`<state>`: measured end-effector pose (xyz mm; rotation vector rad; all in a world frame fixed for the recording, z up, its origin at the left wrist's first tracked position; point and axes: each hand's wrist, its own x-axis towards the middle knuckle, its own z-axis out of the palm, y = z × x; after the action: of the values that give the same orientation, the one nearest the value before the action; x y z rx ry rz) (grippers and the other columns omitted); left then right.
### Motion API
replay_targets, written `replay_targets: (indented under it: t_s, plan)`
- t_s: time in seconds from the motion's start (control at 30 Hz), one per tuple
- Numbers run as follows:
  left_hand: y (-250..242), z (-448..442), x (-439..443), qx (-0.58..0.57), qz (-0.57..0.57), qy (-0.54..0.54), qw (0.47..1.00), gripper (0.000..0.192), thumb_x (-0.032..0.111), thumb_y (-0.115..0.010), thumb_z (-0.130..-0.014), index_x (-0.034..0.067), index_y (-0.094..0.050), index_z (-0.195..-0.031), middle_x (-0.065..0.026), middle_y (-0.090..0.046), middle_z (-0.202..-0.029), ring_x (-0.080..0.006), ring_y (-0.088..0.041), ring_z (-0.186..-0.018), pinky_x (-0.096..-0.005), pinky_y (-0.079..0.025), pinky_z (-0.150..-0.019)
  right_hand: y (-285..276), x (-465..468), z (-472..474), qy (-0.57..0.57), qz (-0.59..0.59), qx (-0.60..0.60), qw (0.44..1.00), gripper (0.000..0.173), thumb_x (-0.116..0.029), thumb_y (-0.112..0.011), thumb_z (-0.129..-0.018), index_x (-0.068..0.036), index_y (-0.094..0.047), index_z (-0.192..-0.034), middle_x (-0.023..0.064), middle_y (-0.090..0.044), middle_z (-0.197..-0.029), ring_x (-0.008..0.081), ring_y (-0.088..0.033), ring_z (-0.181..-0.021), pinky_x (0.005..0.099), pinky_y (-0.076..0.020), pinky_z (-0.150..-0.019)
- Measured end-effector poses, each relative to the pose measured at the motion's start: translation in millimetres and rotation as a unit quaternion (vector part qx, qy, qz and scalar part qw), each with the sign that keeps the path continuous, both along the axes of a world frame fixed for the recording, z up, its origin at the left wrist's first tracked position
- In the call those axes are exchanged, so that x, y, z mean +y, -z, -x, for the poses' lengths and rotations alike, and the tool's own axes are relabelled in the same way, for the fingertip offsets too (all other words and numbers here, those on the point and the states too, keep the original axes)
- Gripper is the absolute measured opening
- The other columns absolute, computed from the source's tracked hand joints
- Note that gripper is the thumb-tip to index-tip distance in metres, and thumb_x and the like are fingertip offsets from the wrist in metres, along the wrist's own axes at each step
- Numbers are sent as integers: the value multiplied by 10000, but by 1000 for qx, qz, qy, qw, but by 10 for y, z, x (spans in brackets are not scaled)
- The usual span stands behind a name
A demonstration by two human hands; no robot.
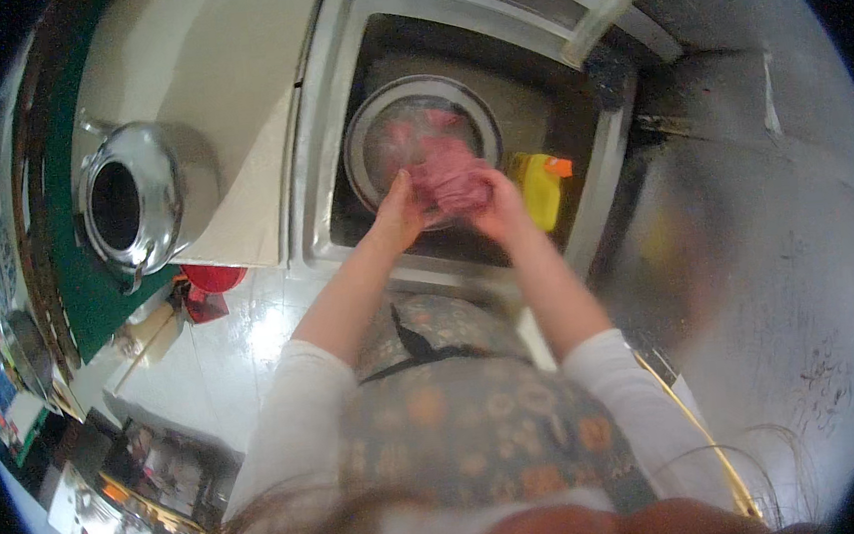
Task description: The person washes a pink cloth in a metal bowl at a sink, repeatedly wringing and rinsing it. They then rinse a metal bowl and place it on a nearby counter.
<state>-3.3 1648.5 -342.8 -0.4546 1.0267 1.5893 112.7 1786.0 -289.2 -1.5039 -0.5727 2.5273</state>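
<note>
Both hands hold a bunched pink cloth (452,178) over the near rim of a round metal basin (488,108), which stands in a stainless steel sink. My left hand (401,207) grips the cloth's left side, thumb on top. On the right side my right hand (499,202) has hold of it; some of its fingers are hidden. More pink cloth (401,130) lies in cloudy water inside the basin. A yellow bottle with an orange cap (543,190) is in the sink, just right of my right hand.
The sink's metal rim (299,194) surrounds the basin. A faucet spout (603,16) reaches over its far right corner. Left of it, a shiny metal pot (151,198) stands on a pale counter (238,71). A red object (213,278) shows below the counter edge.
</note>
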Motion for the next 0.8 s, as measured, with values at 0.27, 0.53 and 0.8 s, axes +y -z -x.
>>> replay_targets:
  t_s: [0.27,0.53,0.8]
  plan:
    - [136,-201,685,-22,-41,159,986,528,2,-649,-934,73,-459,-1421,-90,-619,-1298,-256,-639,-1157,-392,-570,-922,-127,1209,-565,-216,-747,-283,562,273,-114,-548,-932,-50,-664,-1170,174,-680,-1144,373,-635,-1081,475,-526,-900]
    - [245,-859,1519,184,62,234,953,496,-97,-554,-918,36,-494,-1392,-90,-620,-1282,-251,-644,-1104,-381,-566,-913,790,1519,-717,-369,-527,-373,668,362,-148,-532,-899,-71,-674,-1224,194,-677,-1232,364,-648,-1139,448,-518,-968]
    - [-1,-625,1323,61,-3,123,991,518,-83,-547,-941,46,-451,-1433,-96,-567,-1395,-248,-596,-1226,-420,-548,-987,246,1280,-321,-451,-601,-407,520,390,-172,-546,-912,-43,-626,-1272,206,-628,-1291,394,-561,-1231,467,-449,-1057]
